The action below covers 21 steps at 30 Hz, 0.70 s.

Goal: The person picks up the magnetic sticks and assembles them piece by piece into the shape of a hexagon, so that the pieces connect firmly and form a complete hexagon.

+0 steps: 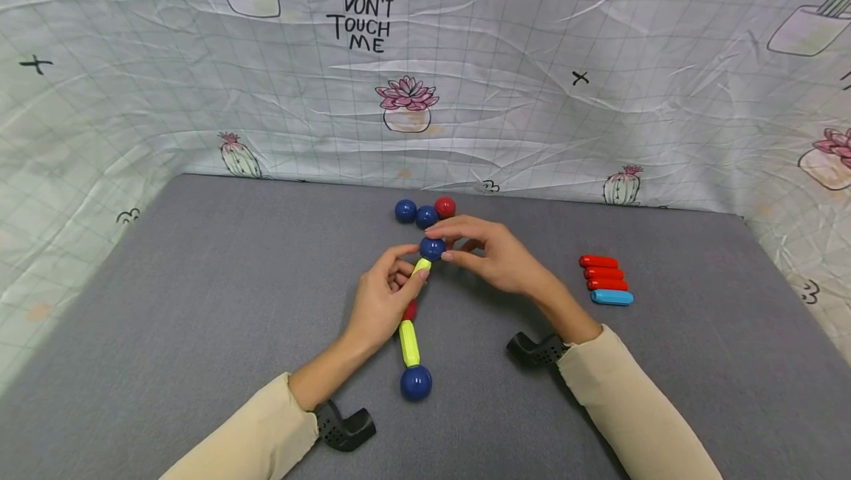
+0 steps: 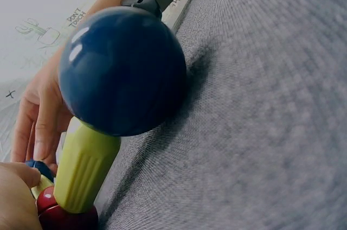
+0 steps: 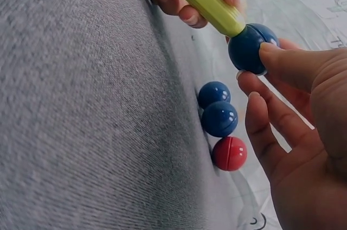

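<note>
My left hand (image 1: pixel 382 295) pinches the far yellow-green rod (image 3: pixel 209 2), which joins a red ball (image 1: pixel 410 310) to a blue ball (image 3: pixel 249 48). Thumb and fingers of my right hand (image 1: pixel 495 252) grip that blue ball at the rod's far end. From the red ball a second yellow-green rod (image 1: pixel 409 343) runs toward me and ends in another blue ball (image 1: pixel 416 383). In the left wrist view this near ball (image 2: pixel 122 71) looms large and hides part of the right wrist. The left hand partly covers the red ball in the head view.
Beyond the hands lie two loose blue balls (image 3: pixel 219 119) and a loose red ball (image 1: pixel 445 207). To the right are several red rods (image 1: pixel 603 273) and a light-blue rod (image 1: pixel 612 297) in a stack. A printed cloth (image 1: pixel 492 125) rises behind the grey table (image 1: pixel 233 280).
</note>
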Each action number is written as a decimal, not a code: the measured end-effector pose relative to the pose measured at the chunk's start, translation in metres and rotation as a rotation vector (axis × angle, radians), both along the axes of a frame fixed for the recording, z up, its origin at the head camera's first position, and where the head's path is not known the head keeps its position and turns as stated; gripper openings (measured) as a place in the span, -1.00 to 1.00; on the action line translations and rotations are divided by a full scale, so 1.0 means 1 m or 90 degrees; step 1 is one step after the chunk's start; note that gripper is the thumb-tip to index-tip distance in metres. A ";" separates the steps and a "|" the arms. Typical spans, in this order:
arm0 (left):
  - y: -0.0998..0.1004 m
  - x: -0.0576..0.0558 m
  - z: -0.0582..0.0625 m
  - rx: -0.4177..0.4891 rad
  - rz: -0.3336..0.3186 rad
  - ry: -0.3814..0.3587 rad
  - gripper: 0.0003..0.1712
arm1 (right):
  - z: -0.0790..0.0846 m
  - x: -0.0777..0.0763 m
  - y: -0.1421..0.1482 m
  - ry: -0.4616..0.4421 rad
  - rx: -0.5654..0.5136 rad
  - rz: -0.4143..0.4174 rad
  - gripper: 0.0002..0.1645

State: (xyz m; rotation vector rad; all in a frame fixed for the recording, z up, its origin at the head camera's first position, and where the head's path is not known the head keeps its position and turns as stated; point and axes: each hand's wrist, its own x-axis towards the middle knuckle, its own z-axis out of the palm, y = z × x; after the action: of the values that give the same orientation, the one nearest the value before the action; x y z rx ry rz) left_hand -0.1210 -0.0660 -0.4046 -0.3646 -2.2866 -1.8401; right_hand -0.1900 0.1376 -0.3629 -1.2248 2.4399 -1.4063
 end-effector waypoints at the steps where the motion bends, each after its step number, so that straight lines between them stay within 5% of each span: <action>1: 0.000 0.000 0.000 0.006 0.000 -0.004 -0.60 | 0.000 0.001 0.000 0.002 -0.001 -0.001 -0.58; 6: 0.001 0.001 0.005 0.013 0.003 -0.022 -0.59 | 0.000 0.004 -0.004 -0.013 -0.018 -0.032 -0.66; 13: 0.003 0.012 0.030 0.001 -0.006 -0.029 -0.60 | -0.004 0.006 -0.008 -0.046 -0.021 -0.069 -0.74; 21: 0.000 0.001 0.002 0.013 -0.006 -0.012 -0.57 | -0.003 0.004 -0.006 -0.024 -0.019 -0.028 -0.68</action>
State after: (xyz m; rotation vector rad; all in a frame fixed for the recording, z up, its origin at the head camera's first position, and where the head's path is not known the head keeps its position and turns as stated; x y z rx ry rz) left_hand -0.1203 -0.0659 -0.4027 -0.3566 -2.2793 -1.8776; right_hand -0.1861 0.1319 -0.3663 -1.1460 2.4434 -1.4682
